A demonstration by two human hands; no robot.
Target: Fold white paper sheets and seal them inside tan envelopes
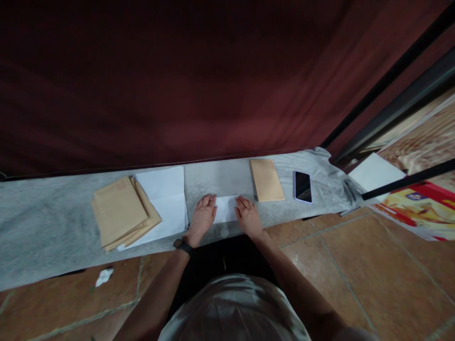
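Flat, open left hand [203, 215] and right hand [248, 215] press the small white paper strip [226, 209]; light, easily creased, best held by its ends.

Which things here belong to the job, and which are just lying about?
Likely in use:
Narrow white paper under both hands
White paper sheets
Stacked tan paper envelopes
Single tan envelope

Probably stray:
Black-screened phone with lilac edge
Crumpled white scrap

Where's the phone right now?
In the head view, the phone lies on the gray cloth to the person's right, just right of the single brown envelope.
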